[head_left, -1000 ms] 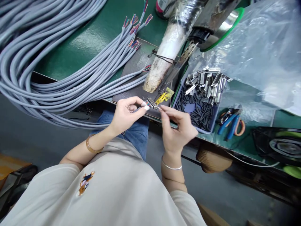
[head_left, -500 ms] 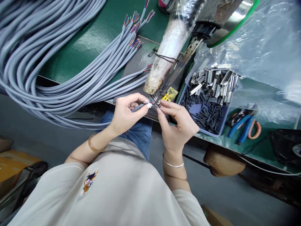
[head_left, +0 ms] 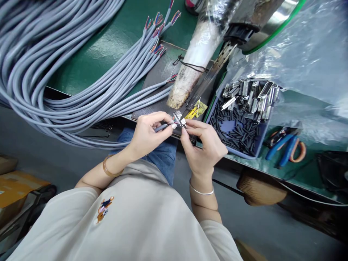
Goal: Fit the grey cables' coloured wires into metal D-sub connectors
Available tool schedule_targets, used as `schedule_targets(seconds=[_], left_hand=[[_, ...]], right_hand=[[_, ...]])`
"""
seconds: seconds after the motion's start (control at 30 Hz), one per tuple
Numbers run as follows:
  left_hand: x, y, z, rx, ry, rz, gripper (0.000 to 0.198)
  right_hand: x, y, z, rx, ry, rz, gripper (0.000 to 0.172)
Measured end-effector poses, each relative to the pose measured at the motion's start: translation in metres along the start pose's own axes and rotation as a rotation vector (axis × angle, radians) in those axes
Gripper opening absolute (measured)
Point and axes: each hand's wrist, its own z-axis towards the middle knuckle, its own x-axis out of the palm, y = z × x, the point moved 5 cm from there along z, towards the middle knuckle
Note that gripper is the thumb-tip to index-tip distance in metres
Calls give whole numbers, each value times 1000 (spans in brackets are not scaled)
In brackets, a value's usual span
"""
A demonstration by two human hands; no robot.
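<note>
My left hand is closed in a pinch on the end of a grey cable. Thin coloured wires fan out of it just past the fingertips. Close by on the right, my right hand pinches a small metal multi-pin connector between thumb and fingers. The wire ends meet the connector's pins, though the exact contact is too small to make out. Both hands are over the front edge of a dark board, just below the dirty end of a plastic-wrapped tube.
Many grey cables loop across the left side. A purple bin holds short black tubes and metal connectors. Blue-handled pliers lie to its right. A metal rod slants above the board, near a yellow piece.
The connector has turned slightly and shows more of its pins above the fingertips. My right hand has shifted a little down and left; my left hand keeps its pinch on the cable.
</note>
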Motion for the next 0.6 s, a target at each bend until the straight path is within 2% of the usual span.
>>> schedule_targets(seconds=[0.43,0.5,0.6], left_hand=[[0,1,-9,32,17,65,7],[1,1,-13,11,61,80,7],[5,3,-22,-25,230,98,9]], right_hand=[[2,6,-6,17,28,-57,9],[0,0,-11,99,1,-10,5],[-16,-16,-21,265,-180,92,6]])
